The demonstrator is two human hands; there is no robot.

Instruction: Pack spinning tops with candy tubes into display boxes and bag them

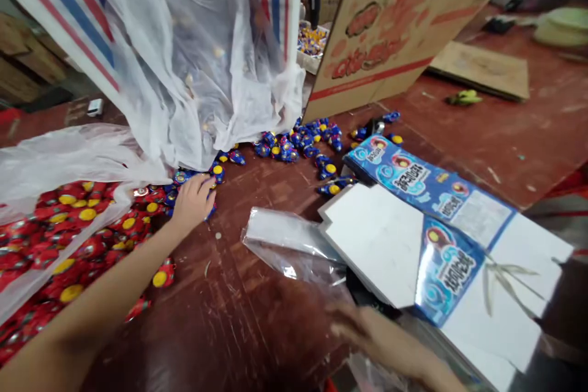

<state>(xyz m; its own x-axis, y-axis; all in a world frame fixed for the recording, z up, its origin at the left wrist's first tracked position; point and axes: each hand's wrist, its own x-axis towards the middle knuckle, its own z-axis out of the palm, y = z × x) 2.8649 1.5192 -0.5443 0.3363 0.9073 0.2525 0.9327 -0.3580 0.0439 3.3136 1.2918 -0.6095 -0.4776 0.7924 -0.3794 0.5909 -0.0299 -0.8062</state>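
1. Nearest the camera, the bare left forearm (105,303) crosses the lower left of the frame, over red, yellow-dotted, shiny wrapped pieces (92,249) partly covered by thin white plastic sheeting (87,150).
2. Left of centre, the left hand (193,199) rests palm down on blue, yellow-dotted, shiny wrapped pieces (287,150), fingers close together; whether they pinch any, I cannot tell.
3. These blue pieces trail through the centre; work on them looks unfinished, with many lying loose.
4. Right of bottom centre, near a clear plastic bag (285,257), the right hand (374,331) is blurred; its grip cannot be told.
5. At right, blue-and-white printed cartons (399,177) lie flat, apparently not yet folded.
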